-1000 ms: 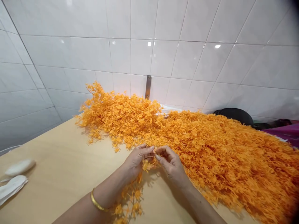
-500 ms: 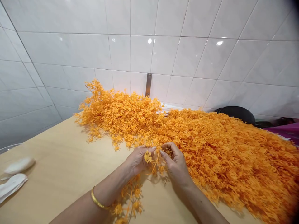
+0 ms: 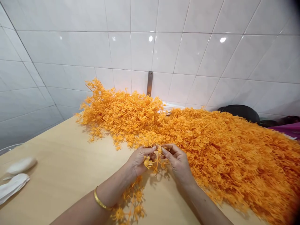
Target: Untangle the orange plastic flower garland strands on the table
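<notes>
A big heap of orange plastic flower sprigs (image 3: pixel 211 147) covers the right and back of a pale wooden table (image 3: pixel 61 168). My left hand (image 3: pixel 139 159), with a gold bangle at the wrist, is closed on a small orange flower sprig (image 3: pixel 150 162) at the heap's near edge. My right hand (image 3: pixel 178 162) pinches the same sprig from the other side, fingertips nearly touching the left hand's. A loose strand of orange flowers (image 3: pixel 133 203) lies on the table under my left forearm.
White folded cloth pieces (image 3: pixel 16 175) lie at the table's left edge. A white tiled wall (image 3: pixel 164 47) stands behind, with a metal strip (image 3: pixel 149 82) on it. A black rounded object (image 3: pixel 241 111) and something purple (image 3: pixel 288 129) sit at the far right.
Both hands stayed together at the heap's edge, working the small sprig; the flower head between the fingers has shifted slightly. The view tilted down a little.
</notes>
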The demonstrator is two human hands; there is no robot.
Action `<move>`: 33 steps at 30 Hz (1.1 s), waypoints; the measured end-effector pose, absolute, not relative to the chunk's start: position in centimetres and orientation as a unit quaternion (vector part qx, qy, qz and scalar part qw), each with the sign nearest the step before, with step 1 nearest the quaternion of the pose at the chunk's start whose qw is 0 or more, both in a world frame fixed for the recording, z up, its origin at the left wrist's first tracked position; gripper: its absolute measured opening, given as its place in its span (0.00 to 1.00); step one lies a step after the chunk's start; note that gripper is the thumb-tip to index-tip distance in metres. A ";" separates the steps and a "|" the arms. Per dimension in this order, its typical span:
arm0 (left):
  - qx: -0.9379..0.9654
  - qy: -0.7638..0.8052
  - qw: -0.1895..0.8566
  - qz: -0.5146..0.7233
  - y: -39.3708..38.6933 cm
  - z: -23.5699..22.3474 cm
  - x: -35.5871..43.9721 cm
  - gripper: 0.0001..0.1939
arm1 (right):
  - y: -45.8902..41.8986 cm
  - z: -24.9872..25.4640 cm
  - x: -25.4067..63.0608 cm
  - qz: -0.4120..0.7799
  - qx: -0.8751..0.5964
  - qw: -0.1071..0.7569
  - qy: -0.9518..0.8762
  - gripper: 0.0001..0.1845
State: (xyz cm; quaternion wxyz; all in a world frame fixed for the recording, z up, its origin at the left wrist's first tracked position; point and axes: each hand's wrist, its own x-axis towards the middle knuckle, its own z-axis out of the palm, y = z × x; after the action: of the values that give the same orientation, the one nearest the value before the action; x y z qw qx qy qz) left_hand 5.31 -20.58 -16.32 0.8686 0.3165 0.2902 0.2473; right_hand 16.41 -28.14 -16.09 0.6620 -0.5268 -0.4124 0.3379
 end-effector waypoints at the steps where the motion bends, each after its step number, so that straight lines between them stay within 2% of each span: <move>1: 0.303 0.291 0.871 0.254 -20.6 -16.3 5.3 0.07 | -28.1 -16.1 16.4 0.340 -0.525 0.660 -0.416 0.11; 8: 0.217 0.294 0.896 0.251 -20.5 -15.6 5.5 0.02 | -28.0 -16.7 16.3 0.341 -0.521 0.638 -0.454 0.10; 13: 0.222 0.255 0.908 0.247 -19.9 -16.4 5.5 0.05 | -27.8 -16.6 16.0 0.393 -0.497 0.629 -0.449 0.12; 19: 0.282 0.170 0.925 0.187 -19.4 -17.0 5.2 0.11 | -28.6 -15.0 16.8 0.483 -0.439 0.550 -0.521 0.12; 23: 0.267 0.196 0.917 0.221 -18.9 -16.3 4.6 0.08 | -29.1 -14.2 18.0 0.544 -0.376 0.581 -0.475 0.14; 28: 0.406 0.254 0.849 0.224 -19.1 -16.9 5.0 0.10 | -28.4 -14.8 19.5 0.507 -0.422 0.657 -0.365 0.09; 33: 0.495 0.262 0.793 0.241 -19.3 -17.8 5.6 0.12 | -28.0 -15.7 20.0 0.481 -0.468 0.686 -0.281 0.16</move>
State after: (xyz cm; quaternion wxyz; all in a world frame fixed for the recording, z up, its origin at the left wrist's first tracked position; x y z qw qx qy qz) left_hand 5.56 -19.26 -17.81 0.7927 0.4949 0.2616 0.2413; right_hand 19.99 -27.95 -15.68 0.6858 -0.4678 -0.2813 0.4814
